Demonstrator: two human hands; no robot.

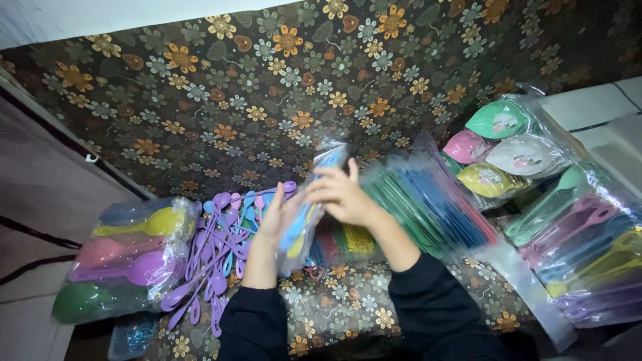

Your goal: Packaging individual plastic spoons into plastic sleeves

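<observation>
At the centre of the frame both hands grasp a clear plastic packet of coloured utensils (313,200), held upright above the floral cloth (254,87): the right hand (344,195) wraps its upper edge, and the left hand (273,224) steadies its lower side from behind. The film looks slick, so the packet could slip and fall onto the loose purple and blue spoons (217,247) just left of it, scattering them. A sharp tug might also split the bag or knock the bagged stack of green and blue pieces (428,207) at right.

left hand (273,220) upright, right hand (344,195) curled
</observation>
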